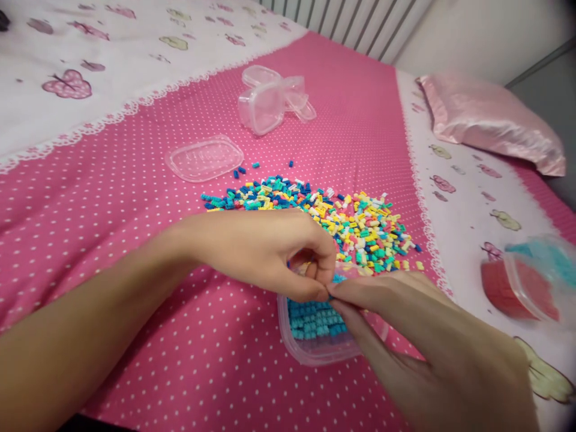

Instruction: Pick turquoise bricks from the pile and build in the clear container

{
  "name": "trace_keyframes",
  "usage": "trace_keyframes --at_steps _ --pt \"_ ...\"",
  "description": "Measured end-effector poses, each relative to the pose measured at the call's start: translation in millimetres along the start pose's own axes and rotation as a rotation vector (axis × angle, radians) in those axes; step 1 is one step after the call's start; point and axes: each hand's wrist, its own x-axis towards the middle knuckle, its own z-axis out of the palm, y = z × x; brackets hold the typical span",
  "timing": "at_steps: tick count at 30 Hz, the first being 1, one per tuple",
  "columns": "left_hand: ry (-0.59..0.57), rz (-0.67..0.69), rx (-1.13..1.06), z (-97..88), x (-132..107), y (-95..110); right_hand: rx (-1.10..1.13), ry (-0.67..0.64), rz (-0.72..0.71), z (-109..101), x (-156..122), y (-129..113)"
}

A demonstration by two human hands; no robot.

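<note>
Over a clear plastic tub (pixel 310 358), my left hand (pixel 265 252) and my right hand (pixel 436 336) meet fingertip to fingertip. Both are closed in a pinch on a tiny blue toy brick (pixel 332 293), mostly hidden by the fingers. Inside the tub, rows of turquoise and blue bricks (pixel 315 319) lie packed side by side; my hands cover part of them. Just beyond my hands spreads a loose pile of small bricks (pixel 369 225) in yellow, white, green, blue and pink. My left wrist hides the pile's near edge.
A clear lid (pixel 205 158) lies left of the pile, and several clear containers (pixel 266 108) sit farther back. To the right are a tub of red pieces (pixel 517 288) and a bag of turquoise pieces (pixel 546 258). A pink pillow (pixel 490 120) rests on the patterned bedspread (pixel 180 336).
</note>
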Motion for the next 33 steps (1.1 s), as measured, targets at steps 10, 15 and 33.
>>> trace_keyframes --at_steps 10,15,33 --pt "0.064 0.071 0.278 -15.2 -17.0 -8.2 0.187 -0.193 0.040 10.8 -1.9 18.3" --pt "-0.040 0.056 0.313 -9.1 -11.1 -7.0 0.217 -0.145 0.143 27.6 -5.2 6.0" --pt "-0.058 0.048 0.310 -3.6 -5.0 -6.4 0.217 -0.128 0.140 38.7 -5.1 6.3"
